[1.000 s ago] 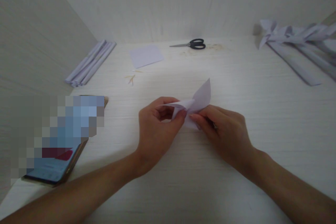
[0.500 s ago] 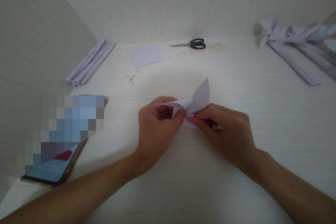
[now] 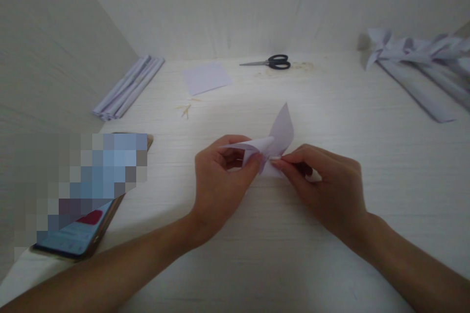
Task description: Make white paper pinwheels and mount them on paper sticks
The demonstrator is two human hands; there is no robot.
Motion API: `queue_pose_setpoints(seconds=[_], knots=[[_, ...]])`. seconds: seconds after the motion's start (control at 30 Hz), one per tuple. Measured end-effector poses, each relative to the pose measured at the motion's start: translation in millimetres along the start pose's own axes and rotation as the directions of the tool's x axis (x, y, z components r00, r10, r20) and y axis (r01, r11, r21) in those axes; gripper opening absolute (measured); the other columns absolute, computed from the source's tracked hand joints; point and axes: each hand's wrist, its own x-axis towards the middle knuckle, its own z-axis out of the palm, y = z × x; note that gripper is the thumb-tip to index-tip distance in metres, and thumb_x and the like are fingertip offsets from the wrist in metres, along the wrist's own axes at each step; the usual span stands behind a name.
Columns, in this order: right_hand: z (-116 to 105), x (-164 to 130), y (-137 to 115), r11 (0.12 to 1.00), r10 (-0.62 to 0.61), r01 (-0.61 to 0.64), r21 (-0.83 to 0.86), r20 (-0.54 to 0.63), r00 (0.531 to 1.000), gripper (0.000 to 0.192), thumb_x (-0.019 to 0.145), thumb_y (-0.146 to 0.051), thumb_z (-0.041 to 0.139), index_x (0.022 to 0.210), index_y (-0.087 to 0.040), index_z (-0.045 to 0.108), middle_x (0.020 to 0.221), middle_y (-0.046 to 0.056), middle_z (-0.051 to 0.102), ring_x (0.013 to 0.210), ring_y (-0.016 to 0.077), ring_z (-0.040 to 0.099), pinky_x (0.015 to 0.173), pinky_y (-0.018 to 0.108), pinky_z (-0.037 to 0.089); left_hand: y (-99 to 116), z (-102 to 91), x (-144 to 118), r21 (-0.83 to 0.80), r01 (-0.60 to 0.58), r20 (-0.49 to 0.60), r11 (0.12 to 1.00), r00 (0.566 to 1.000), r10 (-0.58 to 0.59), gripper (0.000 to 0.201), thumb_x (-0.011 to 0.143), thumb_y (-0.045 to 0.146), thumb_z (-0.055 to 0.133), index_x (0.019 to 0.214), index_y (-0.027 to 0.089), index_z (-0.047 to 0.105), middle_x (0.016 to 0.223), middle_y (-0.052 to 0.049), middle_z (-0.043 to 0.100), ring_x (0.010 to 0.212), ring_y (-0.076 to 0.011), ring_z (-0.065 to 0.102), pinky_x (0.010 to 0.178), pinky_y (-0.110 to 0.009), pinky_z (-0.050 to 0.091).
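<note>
A small folded piece of pale lilac paper (image 3: 279, 133) is held between both hands just above the white table (image 3: 330, 117). One pointed flap stands up and tilts right. My left hand (image 3: 220, 176) pinches its left part between thumb and fingers. My right hand (image 3: 326, 186) pinches the lower right edge with thumb and forefinger, fingertips nearly touching those of the left hand. Part of the paper is hidden under the fingers.
A phone (image 3: 79, 234) lies at the left front. Folded paper strips (image 3: 127, 89) lie at the back left, a flat paper square (image 3: 206, 78) and black-handled scissors (image 3: 273, 62) at the back. Several folded paper shapes (image 3: 414, 58) lie at the right. Walls enclose the table.
My right hand has slid a little to the right along the paper's lower edge. The upright flap has risen slightly. My left hand has barely moved.
</note>
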Motion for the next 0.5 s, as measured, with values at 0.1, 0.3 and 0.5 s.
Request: queue_pose_setpoints(seconds=[0.1,0.3,0.5], knots=[[-0.1,0.0,0.2,1.0,0.006,-0.006,-0.008,0.008,1.0,0.013,0.072,-0.02,0.058,0.06,-0.018,0.052,0.049,-0.003,0.051,0.042,0.0073,0.042,0.04,0.02,0.033,-0.8,-0.1,0.0,-0.003,-0.001,0.015,1.0,1.0,0.001,0.012,0.056,0.017,0.064,0.067,0.016,0.059,0.057,0.003,0.063,0.049,-0.0092,0.059,0.044,-0.015,0.046],[0.3,0.8,0.0,1.0,0.015,-0.015,-0.028,0.019,1.0,0.014,0.072,-0.02,0.057,0.058,-0.018,0.053,0.048,-0.003,0.05,0.039,0.0067,0.04,0.039,0.02,0.031,-0.6,0.1,0.7,-0.018,0.016,0.032,1.0,0.999,-0.015,0.013,0.057,0.016,0.064,0.068,0.015,0.059,0.059,0.002,0.064,0.051,-0.01,0.06,0.044,-0.015,0.047],[0.1,0.8,-1.0,0.998,0.062,-0.06,-0.025,0.053,0.997,0.014,0.072,-0.02,0.057,0.058,-0.018,0.054,0.048,-0.004,0.052,0.039,0.0064,0.04,0.039,0.02,0.031,-0.8,-0.1,0.7,-0.031,0.019,0.066,0.999,0.998,-0.017,0.014,0.057,0.014,0.062,0.07,0.015,0.058,0.059,0.002,0.065,0.052,-0.0099,0.06,0.045,-0.014,0.047]])
